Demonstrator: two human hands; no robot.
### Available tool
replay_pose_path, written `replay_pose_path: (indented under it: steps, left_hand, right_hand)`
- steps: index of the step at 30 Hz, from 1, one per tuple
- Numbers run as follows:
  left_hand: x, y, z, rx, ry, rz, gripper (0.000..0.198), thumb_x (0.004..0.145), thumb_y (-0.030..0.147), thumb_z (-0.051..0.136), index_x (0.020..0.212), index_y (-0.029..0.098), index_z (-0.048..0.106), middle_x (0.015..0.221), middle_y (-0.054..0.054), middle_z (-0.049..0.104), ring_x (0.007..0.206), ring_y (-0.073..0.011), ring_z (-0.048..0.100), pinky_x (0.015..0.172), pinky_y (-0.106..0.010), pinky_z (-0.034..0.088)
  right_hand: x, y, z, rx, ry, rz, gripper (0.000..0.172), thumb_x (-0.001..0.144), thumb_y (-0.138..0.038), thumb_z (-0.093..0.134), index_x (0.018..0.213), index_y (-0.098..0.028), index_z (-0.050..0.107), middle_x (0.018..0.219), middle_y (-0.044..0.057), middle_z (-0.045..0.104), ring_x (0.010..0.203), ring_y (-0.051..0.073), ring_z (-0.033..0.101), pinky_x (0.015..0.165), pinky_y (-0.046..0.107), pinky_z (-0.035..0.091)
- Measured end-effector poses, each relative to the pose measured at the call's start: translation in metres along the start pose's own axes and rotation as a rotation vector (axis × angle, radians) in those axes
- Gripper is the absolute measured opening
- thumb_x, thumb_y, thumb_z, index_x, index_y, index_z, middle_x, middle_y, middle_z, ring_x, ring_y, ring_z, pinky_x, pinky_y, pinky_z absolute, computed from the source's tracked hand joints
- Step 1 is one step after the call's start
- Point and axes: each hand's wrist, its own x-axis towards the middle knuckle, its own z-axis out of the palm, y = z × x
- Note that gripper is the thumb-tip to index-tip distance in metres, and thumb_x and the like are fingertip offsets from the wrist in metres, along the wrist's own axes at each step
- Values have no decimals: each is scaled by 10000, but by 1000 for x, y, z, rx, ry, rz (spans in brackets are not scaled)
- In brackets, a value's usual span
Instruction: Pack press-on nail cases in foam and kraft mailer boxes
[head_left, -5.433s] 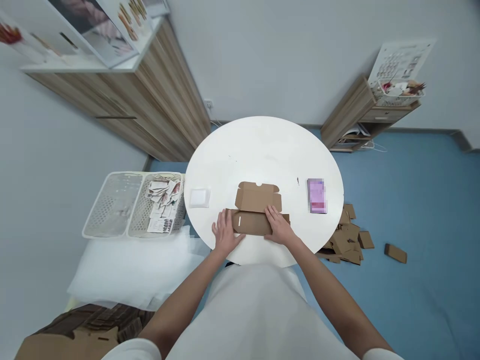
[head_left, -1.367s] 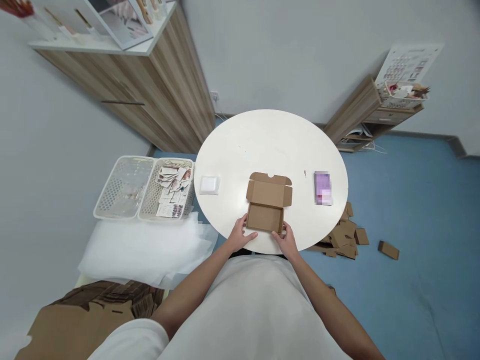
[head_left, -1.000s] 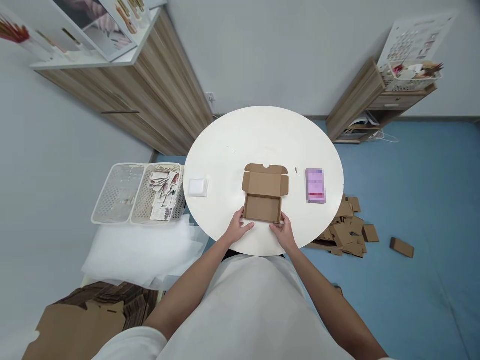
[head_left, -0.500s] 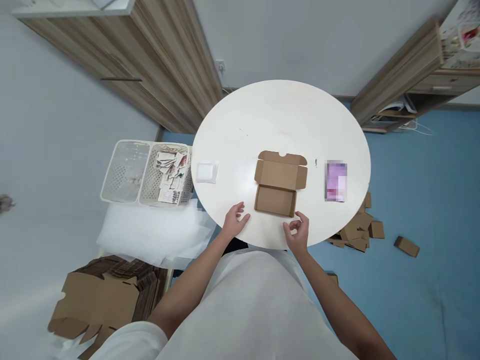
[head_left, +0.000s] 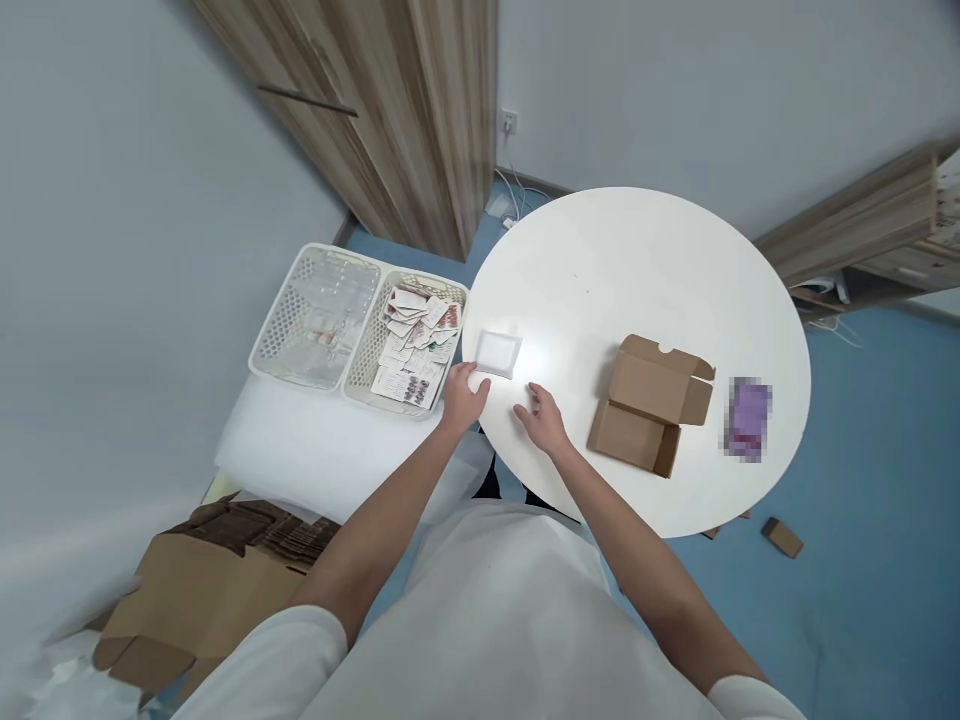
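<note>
An open brown cardboard box (head_left: 651, 410) with its lid flap up sits on the round white table (head_left: 637, 260), with neither hand on it. A small white square pad (head_left: 499, 353) lies near the table's left edge. My left hand (head_left: 463, 395) is at that edge, its fingers touching the pad's near corner. My right hand (head_left: 541, 418) hovers just right of the pad, fingers spread and holding nothing. A purple packet (head_left: 743, 418) lies to the right of the box.
Two white mesh baskets (head_left: 360, 320) stand left of the table, one holding several printed cards. White foam sheets (head_left: 315, 450) lie below them, and a carton of flat cardboard blanks (head_left: 217, 580) sits at lower left. A wooden cabinet (head_left: 405, 110) stands behind.
Both hands have let go of the box and moved left to the white pad. My view has swung left, so the box now appears further right.
</note>
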Motion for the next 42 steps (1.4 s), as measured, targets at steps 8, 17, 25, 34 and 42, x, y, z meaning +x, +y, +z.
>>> replay_pose_path:
  steps: [8, 17, 25, 34, 42]
  left_hand:
    - [32, -1, 19, -191, -4, -115, 551, 780, 251, 500, 1296, 198, 317, 1224, -109, 431, 1084, -211, 455, 904, -343, 377]
    - [40, -5, 22, -342, -46, -196, 324, 740, 179, 508, 1059, 149, 556, 985, -82, 591, 834, -155, 562, 769, -299, 455]
    - [-1, 18, 33, -400, -30, -172, 272, 724, 201, 523, 988, 152, 566, 931, -74, 594, 786, -131, 557, 731, -274, 460]
    - [-56, 92, 82, -309, -113, 37, 273, 734, 223, 518, 1000, 171, 556, 914, -60, 590, 762, -123, 536, 686, -269, 468]
    - [-95, 108, 148, -164, -370, 101, 330, 737, 228, 519, 1063, 186, 542, 973, -62, 587, 785, -138, 557, 709, -299, 477]
  right_hand:
    - [49, -38, 22, 79, 42, 52, 639, 695, -410, 559, 1266, -240, 329, 1305, 59, 382, 1144, 241, 406, 849, 354, 428]
    - [49, -27, 25, 242, 60, 90, 523, 685, -354, 565, 1173, -219, 434, 1211, 59, 484, 1065, 194, 476, 889, 350, 413]
    - [13, -19, -15, 309, 90, 68, 394, 680, -308, 553, 1066, -231, 531, 1158, 45, 536, 1021, 188, 513, 846, 347, 444]
    - [-43, 20, -105, 390, 200, -82, 361, 689, -311, 558, 1031, -195, 561, 1103, 74, 576, 982, 187, 557, 872, 362, 447]
    - [-78, 91, -164, 437, 209, 1, 386, 656, -289, 603, 1029, -201, 554, 1024, 61, 618, 951, 191, 591, 868, 376, 465]
